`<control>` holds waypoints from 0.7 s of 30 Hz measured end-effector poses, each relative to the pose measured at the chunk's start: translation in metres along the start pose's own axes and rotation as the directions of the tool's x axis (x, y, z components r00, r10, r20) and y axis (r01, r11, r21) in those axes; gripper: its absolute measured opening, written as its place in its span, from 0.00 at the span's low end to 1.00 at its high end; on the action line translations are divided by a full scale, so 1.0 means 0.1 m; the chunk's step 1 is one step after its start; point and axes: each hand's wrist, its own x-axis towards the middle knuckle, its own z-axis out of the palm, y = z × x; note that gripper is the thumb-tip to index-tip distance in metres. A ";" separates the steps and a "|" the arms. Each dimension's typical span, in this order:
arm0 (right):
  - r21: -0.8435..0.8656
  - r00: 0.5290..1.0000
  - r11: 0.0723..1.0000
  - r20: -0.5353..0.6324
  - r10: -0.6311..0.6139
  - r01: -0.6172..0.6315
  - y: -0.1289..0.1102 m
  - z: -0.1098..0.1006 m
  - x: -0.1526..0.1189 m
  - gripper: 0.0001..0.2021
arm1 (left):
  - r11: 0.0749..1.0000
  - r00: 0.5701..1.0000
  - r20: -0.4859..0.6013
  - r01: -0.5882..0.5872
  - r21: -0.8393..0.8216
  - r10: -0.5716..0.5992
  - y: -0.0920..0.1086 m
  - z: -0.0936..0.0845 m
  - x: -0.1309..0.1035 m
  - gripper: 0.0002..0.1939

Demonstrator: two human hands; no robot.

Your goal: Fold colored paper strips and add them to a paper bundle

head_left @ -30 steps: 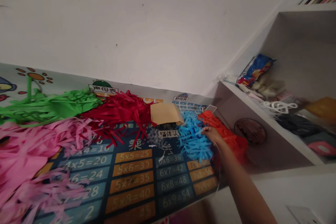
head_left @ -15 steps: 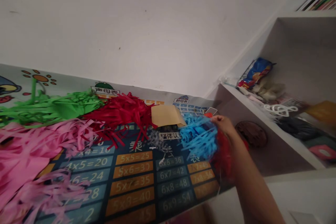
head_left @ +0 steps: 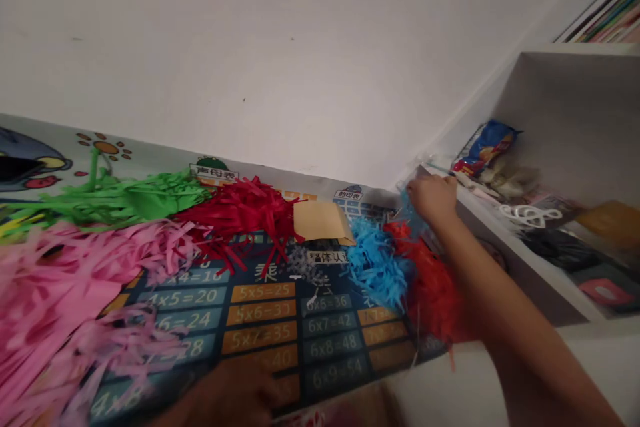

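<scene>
At the far right end of the desk, my right hand (head_left: 434,199) is closed, with a pale blue, see-through thing (head_left: 407,210) under its fingertips that I cannot make out. Below that hand lies a bundle of red shredded paper (head_left: 434,287), partly behind my forearm. Left of it, blue shredded paper (head_left: 376,263) touches the red. My left hand (head_left: 235,390) shows dark and smeared at the bottom edge, over the printed mat (head_left: 330,347); its fingers are not clear. Nothing distinct can be seen in it.
Pink shredded paper (head_left: 55,287), green strips (head_left: 130,200) and dark red strips (head_left: 245,210) cover the mat's left and back. A tan paper piece (head_left: 320,221) stands behind grey shreds (head_left: 300,261). White shelving (head_left: 540,113) with a blue packet (head_left: 487,145) rises at right.
My right hand has moved up and back from beside the blue shreds toward the corner. The red bundle shows more fully. My left hand has come in at the bottom.
</scene>
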 end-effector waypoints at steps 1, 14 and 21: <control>-0.007 0.996 0.997 0.035 -0.081 0.081 -0.18 -0.06 -0.02 0.17 | 0.997 0.992 -0.100 -0.068 0.039 0.071 0.15 -0.11 0.03 0.12; -0.013 0.800 0.807 0.136 -0.584 0.591 -1.87 -0.77 -0.61 0.11 | 0.764 0.716 -0.527 -0.015 0.645 0.458 0.96 -0.79 0.91 0.32; 0.427 0.882 0.783 -0.082 -0.464 0.452 -2.00 -0.82 -1.22 0.11 | 0.657 0.813 -0.423 0.067 0.751 0.400 0.78 -0.96 0.61 0.16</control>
